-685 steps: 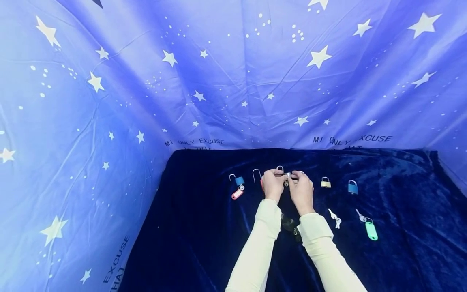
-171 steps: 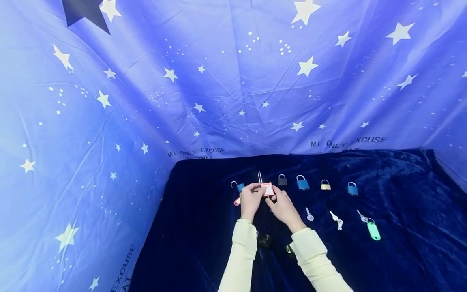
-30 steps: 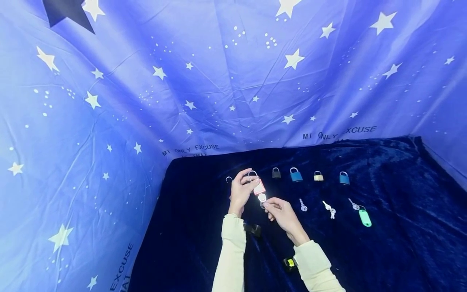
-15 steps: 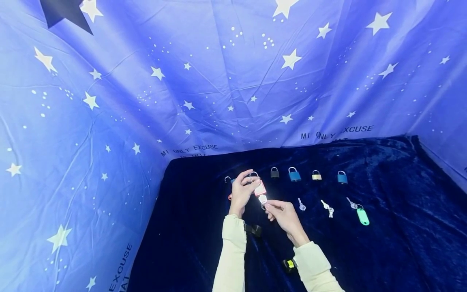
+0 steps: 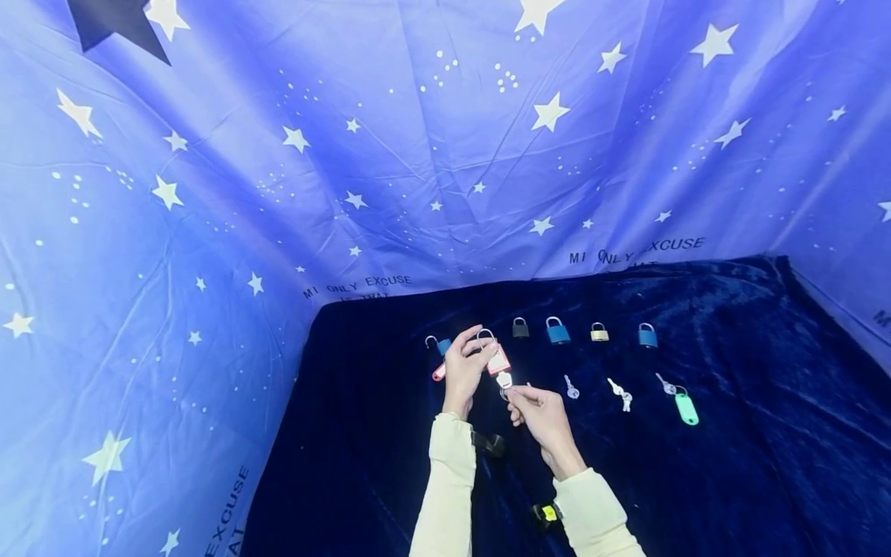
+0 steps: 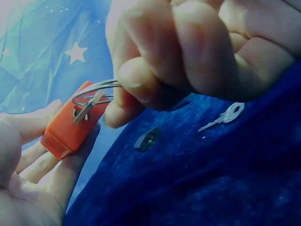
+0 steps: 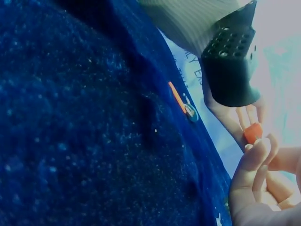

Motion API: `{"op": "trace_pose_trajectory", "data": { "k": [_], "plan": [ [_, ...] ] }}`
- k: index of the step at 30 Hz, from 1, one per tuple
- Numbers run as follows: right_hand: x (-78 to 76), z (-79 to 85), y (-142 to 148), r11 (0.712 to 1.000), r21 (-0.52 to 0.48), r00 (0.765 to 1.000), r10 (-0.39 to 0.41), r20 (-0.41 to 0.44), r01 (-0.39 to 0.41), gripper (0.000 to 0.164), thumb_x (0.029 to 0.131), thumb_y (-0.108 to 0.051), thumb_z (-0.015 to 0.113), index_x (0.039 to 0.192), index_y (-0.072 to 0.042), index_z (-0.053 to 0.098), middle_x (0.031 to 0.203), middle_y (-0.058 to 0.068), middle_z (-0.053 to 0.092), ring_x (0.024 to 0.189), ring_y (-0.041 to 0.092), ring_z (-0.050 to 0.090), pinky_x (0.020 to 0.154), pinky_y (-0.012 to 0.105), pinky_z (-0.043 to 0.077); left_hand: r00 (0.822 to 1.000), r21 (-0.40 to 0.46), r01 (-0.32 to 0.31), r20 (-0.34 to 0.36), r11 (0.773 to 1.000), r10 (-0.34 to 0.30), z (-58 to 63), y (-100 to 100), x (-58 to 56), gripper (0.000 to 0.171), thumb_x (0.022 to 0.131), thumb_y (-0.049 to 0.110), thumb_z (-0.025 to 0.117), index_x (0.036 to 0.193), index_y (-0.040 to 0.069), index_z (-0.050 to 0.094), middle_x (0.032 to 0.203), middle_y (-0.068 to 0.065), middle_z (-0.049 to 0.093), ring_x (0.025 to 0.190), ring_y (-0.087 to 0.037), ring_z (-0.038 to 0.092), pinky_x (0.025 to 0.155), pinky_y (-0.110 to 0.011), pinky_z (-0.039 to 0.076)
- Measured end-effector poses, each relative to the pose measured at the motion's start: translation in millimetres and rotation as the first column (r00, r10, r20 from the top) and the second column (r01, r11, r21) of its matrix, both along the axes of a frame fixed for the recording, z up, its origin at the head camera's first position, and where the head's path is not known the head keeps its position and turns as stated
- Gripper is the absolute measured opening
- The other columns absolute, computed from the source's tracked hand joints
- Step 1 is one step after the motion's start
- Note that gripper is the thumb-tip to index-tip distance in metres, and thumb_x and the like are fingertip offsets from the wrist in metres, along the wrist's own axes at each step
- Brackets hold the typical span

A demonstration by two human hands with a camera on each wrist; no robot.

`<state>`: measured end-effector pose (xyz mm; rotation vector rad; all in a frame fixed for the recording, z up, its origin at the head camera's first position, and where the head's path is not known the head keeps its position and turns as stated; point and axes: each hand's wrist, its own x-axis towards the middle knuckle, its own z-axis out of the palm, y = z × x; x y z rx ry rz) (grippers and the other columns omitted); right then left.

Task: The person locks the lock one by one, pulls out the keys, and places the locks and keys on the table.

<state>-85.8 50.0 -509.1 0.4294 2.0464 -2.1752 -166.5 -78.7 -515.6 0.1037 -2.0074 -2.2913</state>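
In the head view my left hand grips a red padlock above the dark cloth, its silver shackle pointing up and away. Below the padlock, my right hand pinches a key ring between thumb and fingers. The left wrist view shows a key on that ring, its tip at the keyhole in the padlock's orange-red underside; how deep it sits cannot be told. Fingers hide part of the shackle. Behind my left hand lies a blue padlock with its shackle open, beside a red tag.
Along the back stand a dark padlock, a blue padlock, a brass padlock and another blue padlock. Nearer lie loose keys, a key pair and a green-tagged key set. A star-patterned curtain surrounds the cloth.
Earlier both hands were at the middle of the row; later they took up the red padlock. Over the last second the grip stays the same, while the head view shifts slightly.
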Motion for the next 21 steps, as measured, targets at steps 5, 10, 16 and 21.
{"op": "trace_pose_trajectory", "data": {
  "k": [5, 10, 16, 21],
  "plan": [
    [0.3, 0.9, -0.8, 0.999, -0.030, 1.000, -0.012, 0.007, 0.012, 0.023, 0.094, -0.004, 0.063, 0.110, 0.012, 0.068, 0.067, 0.002, 0.064, 0.054, 0.006, 0.054, 0.054, 0.019, 0.051, 1.000, 0.029, 0.001, -0.009, 1.000, -0.001, -0.7, 0.7, 0.0, 0.053, 0.084, 0.004, 0.076, 0.132, -0.003, 0.057, 0.101, -0.014, 0.075, 0.079, -0.007, 0.068, 0.067, -0.019, 0.053],
    [1.1, 2.8, -1.0, 0.999, -0.048, 1.000, 0.004, 0.026, -0.003, 0.023, 0.095, 0.000, 0.058, 0.111, 0.013, 0.067, 0.066, -0.001, 0.061, 0.054, 0.006, 0.052, 0.054, 0.020, 0.050, 1.000, 0.046, 0.012, -0.001, 0.999, -0.012, -1.2, -0.8, 0.3, 0.054, 0.084, 0.003, 0.076, 0.133, -0.003, 0.057, 0.101, -0.013, 0.075, 0.078, -0.007, 0.069, 0.067, -0.019, 0.053],
    [1.0, 5.3, 0.0, 0.997, -0.046, 0.998, 0.064, 0.018, -0.063, 0.024, 0.096, 0.003, 0.050, 0.111, 0.015, 0.063, 0.070, 0.002, 0.058, 0.054, 0.007, 0.051, 0.054, 0.021, 0.049, 1.000, 0.038, 0.026, 0.002, 0.999, -0.026, -0.6, -0.6, 0.9, 0.053, 0.084, 0.003, 0.076, 0.134, -0.001, 0.057, 0.102, -0.014, 0.075, 0.073, -0.005, 0.068, 0.070, -0.019, 0.053],
    [1.1, 4.1, -1.6, 0.992, -0.058, 0.993, 0.114, 0.005, -0.114, 0.025, 0.100, -0.003, 0.050, 0.115, 0.015, 0.061, 0.070, 0.000, 0.054, 0.056, 0.006, 0.049, 0.055, 0.020, 0.047, 0.999, 0.032, 0.042, 0.002, 0.999, -0.042, 1.2, -0.7, 3.8, 0.053, 0.086, 0.004, 0.075, 0.135, 0.000, 0.056, 0.106, -0.018, 0.073, 0.075, -0.005, 0.068, 0.072, -0.018, 0.053]
  ]
}}
